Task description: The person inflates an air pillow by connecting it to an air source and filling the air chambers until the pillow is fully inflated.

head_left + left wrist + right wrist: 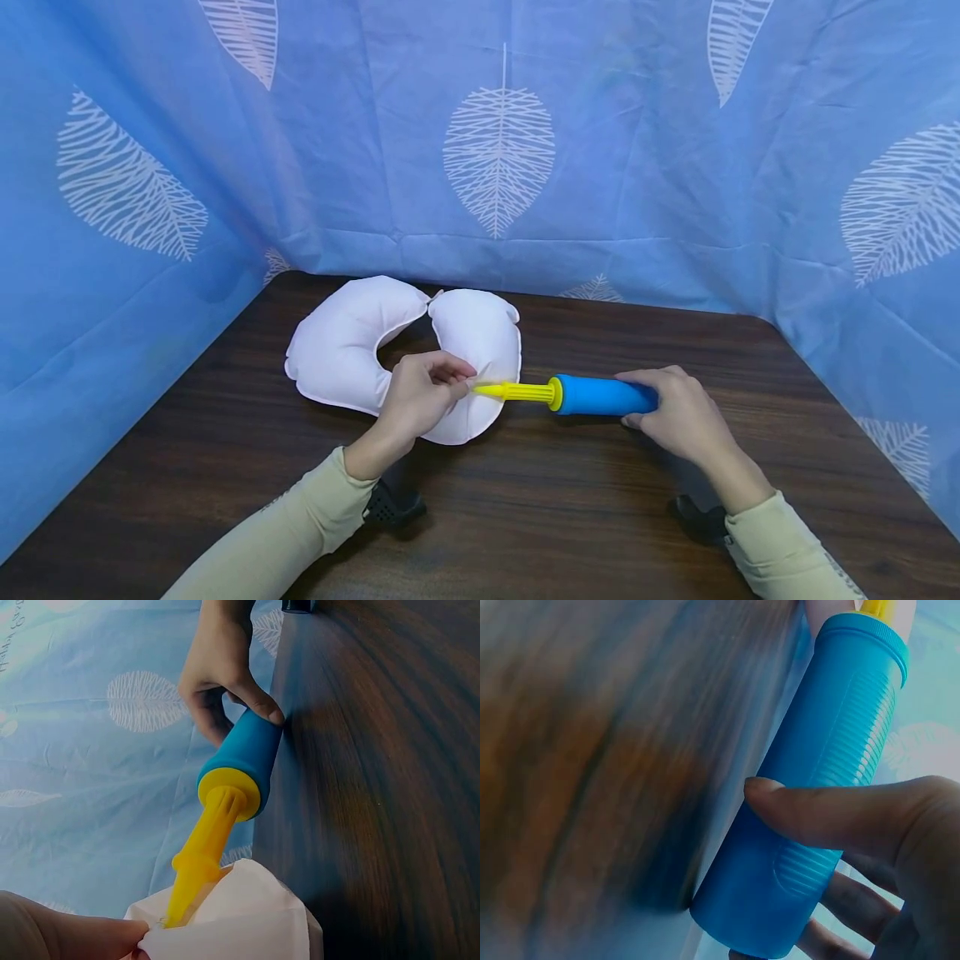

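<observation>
A white inflatable neck pillow (337, 342), puffed up and U-shaped, lies on the dark wooden table. My left hand (422, 396) pinches its valve on the right lobe, where thumb and fingertips meet. At that valve sits the yellow nozzle of a blue hand pump (600, 395); in the left wrist view the nozzle tip (178, 907) touches the pinched spot, though whether it is inside I cannot tell. Around the pump's rear end curls my right hand (686, 417), with the thumb across the blue barrel (795, 802) in the right wrist view.
The brown table (570, 517) runs to a blue curtain (600, 167) with white leaf prints, which hangs behind and on both sides. Black wrist devices (393, 504) show under both forearms.
</observation>
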`<state>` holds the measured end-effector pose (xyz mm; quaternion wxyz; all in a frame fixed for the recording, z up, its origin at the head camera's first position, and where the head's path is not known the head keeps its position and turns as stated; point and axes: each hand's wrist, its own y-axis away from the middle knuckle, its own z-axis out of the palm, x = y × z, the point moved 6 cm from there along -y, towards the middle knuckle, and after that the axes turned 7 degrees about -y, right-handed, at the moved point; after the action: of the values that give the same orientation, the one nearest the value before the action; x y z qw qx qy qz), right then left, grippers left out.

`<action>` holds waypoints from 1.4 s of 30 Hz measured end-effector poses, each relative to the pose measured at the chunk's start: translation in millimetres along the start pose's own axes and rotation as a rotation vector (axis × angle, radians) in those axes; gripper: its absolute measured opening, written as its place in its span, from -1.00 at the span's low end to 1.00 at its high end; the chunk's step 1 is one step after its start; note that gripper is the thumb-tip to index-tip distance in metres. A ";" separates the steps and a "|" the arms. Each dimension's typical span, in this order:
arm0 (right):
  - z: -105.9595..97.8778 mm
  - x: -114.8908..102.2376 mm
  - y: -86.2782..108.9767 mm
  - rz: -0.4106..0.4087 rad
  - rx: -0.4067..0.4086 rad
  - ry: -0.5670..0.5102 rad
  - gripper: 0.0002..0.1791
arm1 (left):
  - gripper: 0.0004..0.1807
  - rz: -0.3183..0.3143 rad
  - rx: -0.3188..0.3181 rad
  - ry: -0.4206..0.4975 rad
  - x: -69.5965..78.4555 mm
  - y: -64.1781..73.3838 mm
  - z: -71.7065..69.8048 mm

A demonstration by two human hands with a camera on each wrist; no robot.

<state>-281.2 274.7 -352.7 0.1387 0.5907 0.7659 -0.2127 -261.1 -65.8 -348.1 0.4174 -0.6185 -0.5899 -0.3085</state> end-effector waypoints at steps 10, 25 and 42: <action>-17.2 32.6 1.2 0.079 0.004 0.058 -0.39 | -0.89 0.004 -0.015 0.002 0.0 0.1 1.9; -34.2 68.1 3.8 0.122 0.082 0.029 -0.43 | -0.87 -0.012 -0.008 0.048 -3.2 0.8 1.9; -16.8 34.1 -0.9 0.110 0.021 0.022 -0.40 | -0.89 0.064 0.019 0.001 4.3 0.5 -2.6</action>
<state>-290.5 311.6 -353.8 0.1355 0.6356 0.7315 -0.2064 -259.9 -66.0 -343.2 0.4331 -0.6330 -0.5724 -0.2899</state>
